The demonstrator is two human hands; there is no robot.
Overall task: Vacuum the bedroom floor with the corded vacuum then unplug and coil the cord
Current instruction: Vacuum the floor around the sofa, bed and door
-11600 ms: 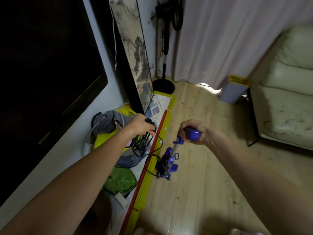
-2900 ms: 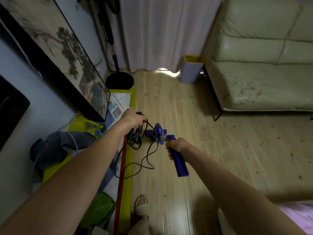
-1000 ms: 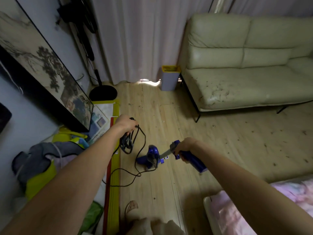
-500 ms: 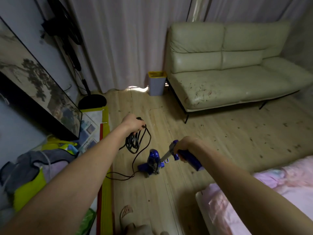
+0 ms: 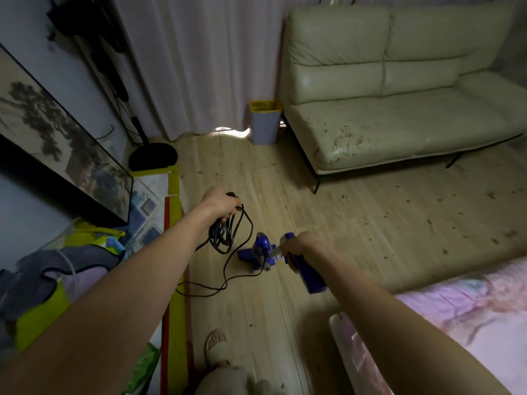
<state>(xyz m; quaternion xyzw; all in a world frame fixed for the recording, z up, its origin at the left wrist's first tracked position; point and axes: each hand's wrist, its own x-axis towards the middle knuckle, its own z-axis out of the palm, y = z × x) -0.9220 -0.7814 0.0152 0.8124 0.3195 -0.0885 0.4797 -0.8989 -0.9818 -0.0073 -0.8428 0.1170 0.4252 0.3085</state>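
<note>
- Wooden floor [image 5: 356, 223]: crumbs and dark specks scattered in front of the sofa [image 5: 399, 95] and toward the bed edge [image 5: 456, 303] — most of the vacuuming judged not yet done; best worked in straight overlapping passes from the sofa side back toward the bed.
- Vacuum [image 5: 261, 253]: small, blue, head down on the floor well short of the sofa's near leg, tube angled back up to the handle. Keep head flat on the boards, push slowly so debris lifts instead of scattering.
- Cord [image 5: 225, 235]: black, several loops hanging in a bunch on the side of the vacuum away from the sofa, one slack run trailing on the floor and curling back to the vacuum body. Pay out loops only as needed; keep slack behind the head, off the yellow-and-red strip [image 5: 174, 252], clear of the sandalled foot [image 5: 215, 344] — trip and snag risk.
- Left hand [image 5: 221, 205]: fingers curled round the top of the cord bundle, held up above the floor.
- Right hand [image 5: 299, 246]: wrapped round the blue handle, just on the bed side of the vacuum body.
- Plug end: not in view; cannot tell whether plugged in.
- Writing: no brand, label or text legible on vacuum, bin [image 5: 265, 122] or framed picture [image 5: 65, 155] — too dim and small.
</note>
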